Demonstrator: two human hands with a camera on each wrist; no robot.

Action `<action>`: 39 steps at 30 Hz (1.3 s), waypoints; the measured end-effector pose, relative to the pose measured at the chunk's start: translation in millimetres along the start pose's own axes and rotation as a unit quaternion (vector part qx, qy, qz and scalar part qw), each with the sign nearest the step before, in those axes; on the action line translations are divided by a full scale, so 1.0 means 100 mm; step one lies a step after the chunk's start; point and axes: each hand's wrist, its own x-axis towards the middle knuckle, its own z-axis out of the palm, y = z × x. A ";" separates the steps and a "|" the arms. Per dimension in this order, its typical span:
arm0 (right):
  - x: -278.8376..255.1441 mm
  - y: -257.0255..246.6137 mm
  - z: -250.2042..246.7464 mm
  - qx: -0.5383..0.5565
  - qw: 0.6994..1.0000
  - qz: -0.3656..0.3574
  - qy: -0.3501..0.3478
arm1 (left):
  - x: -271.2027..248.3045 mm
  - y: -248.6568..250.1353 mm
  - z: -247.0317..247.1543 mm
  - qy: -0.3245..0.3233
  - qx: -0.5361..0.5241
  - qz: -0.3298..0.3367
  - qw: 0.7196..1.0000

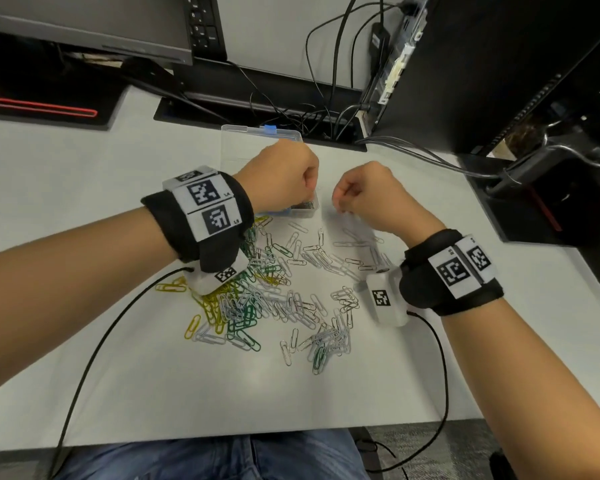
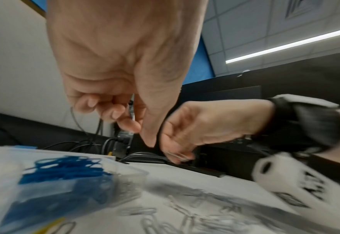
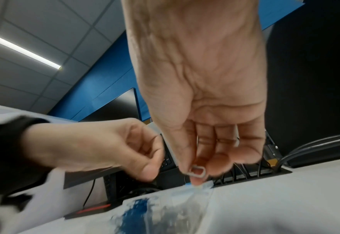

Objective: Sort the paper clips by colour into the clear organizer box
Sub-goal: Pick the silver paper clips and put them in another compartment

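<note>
Because sorting is only partly done: a heap of loose paper clips (image 1: 274,299) lies on the table (image 1: 84,341) nearest the person, yellow and green at 8 o'clock of it, white and silver toward 3 o'clock.
Right hand (image 1: 368,199): beyond the heap at about 1 o'clock, curled, thumb and fingers pinching a pale clip (image 3: 198,171), seemingly one just picked for its colour.
Left hand (image 1: 281,174): just beside the right, above the box's near edge, fingers curled; whether they hold a clip I cannot tell.
Clear organizer box (image 1: 291,135): at 12 o'clock, lid open so clips can drop in.
Blue clips (image 2: 64,167): already gathered together in one compartment.
Judgement: the pinched clip probably goes to a separate compartment.
</note>
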 end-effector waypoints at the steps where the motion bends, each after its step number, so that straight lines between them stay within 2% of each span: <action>1: 0.04 -0.03 -0.03 0.020 1.000 -0.003 0.018 | -0.05 0.03 0.00 -0.018 0.006 0.011 1.000; 3: 0.11 -0.08 -0.07 0.040 0.999 -0.007 0.023 | -0.15 0.10 0.02 -0.072 0.020 0.028 0.997; 5: 0.13 -0.11 -0.08 0.017 1.000 -0.005 -0.009 | -0.21 0.14 0.09 -0.123 0.047 0.038 0.991; 9: 0.04 -0.06 0.00 -0.061 0.994 0.018 -0.088 | -0.20 0.16 0.22 -0.177 0.082 0.046 0.980; 12: -0.05 0.05 0.02 -0.099 0.992 0.018 -0.082 | -0.17 0.20 0.27 -0.208 0.083 0.049 0.973; 14: -0.13 0.12 0.01 -0.118 0.990 0.017 -0.080 | -0.15 0.21 0.30 -0.212 0.086 0.052 0.972; 21: -0.30 0.16 0.12 -0.188 0.970 0.034 -0.152 | -0.15 0.27 0.27 -0.230 0.115 0.082 0.963; 24: -0.29 0.14 0.15 -0.191 0.968 0.034 -0.161 | -0.14 0.28 0.26 -0.210 0.125 0.106 0.964; 28: -0.33 0.14 0.15 -0.206 0.965 0.015 -0.159 | -0.09 0.28 0.26 -0.166 0.120 0.107 0.973; 34: -0.46 0.19 -0.02 -0.192 0.971 0.017 -0.142 | -0.05 0.33 0.27 -0.203 0.152 0.108 0.961; 39: -0.53 0.25 -0.02 -0.177 0.968 0.059 -0.168 | -0.05 0.34 0.28 -0.186 0.141 0.105 0.967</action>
